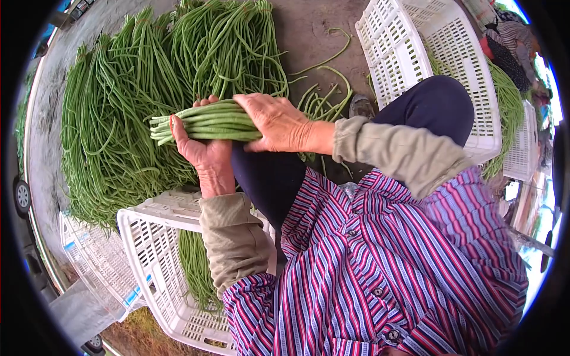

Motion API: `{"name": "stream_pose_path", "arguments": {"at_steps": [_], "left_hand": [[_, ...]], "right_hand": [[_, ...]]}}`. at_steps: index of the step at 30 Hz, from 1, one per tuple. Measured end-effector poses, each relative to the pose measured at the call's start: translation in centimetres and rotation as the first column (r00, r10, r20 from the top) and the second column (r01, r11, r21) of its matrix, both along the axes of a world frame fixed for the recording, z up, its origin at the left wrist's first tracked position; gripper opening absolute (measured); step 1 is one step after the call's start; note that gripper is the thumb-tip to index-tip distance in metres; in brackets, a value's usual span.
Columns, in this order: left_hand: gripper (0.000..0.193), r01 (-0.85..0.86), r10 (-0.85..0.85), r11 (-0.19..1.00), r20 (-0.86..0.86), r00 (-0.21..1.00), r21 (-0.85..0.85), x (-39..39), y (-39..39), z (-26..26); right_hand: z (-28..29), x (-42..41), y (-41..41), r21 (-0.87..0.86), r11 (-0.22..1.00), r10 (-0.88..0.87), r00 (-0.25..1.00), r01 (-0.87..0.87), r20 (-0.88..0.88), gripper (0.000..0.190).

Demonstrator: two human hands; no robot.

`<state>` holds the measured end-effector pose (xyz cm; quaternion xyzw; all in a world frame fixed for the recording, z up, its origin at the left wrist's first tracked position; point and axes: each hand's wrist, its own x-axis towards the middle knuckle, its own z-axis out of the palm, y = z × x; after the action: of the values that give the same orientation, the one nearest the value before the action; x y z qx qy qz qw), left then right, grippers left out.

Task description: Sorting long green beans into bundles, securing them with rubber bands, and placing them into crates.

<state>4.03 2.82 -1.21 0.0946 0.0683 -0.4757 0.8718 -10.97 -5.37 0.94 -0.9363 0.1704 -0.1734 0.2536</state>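
Note:
A thick bundle of green yardlong beans [218,121] lies sideways across both my hands, above my left knee. My left hand [202,155] cups it from below near the pale cut ends, thumb on the near side. A thin orange-red band [171,124] shows at that thumb. My right hand [280,122] wraps over the bundle's other end, and the beans beyond that palm are hidden. Just past my hands lies a large pile of yardlong bean bundles [129,111], some with thin reddish bands near their tops.
A white plastic crate [133,249] with beans inside stands at my left, another crate [98,262] beyond it. At my right, a white crate [472,89] leans by my knee, with more beans [507,98] behind. Loose beans [327,100] lie on the ground near my shoe [361,106].

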Motion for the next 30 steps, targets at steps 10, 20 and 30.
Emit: {"name": "stream_pose_path", "arguments": {"at_steps": [10,20,30], "left_hand": [[0.053,0.208,-0.228,0.973,0.323,0.919,0.096,-1.2,-0.5,2.3],[0.055,0.211,-0.221,0.944,0.009,0.975,0.254,-1.4,-0.4,1.1],[0.049,0.32,-0.328,0.908,-0.018,0.945,0.272,-0.7,-0.4,0.3]], "right_hand": [[4.0,-2.3,-7.6,0.999,0.016,0.294,0.955,-0.039,0.032,0.038],[0.4,-2.0,-4.9,0.811,0.576,0.045,0.986,0.103,-0.158,0.042],[-1.0,-1.6,-6.2,0.797,0.517,-0.1,0.947,0.311,-0.305,0.024]]}}
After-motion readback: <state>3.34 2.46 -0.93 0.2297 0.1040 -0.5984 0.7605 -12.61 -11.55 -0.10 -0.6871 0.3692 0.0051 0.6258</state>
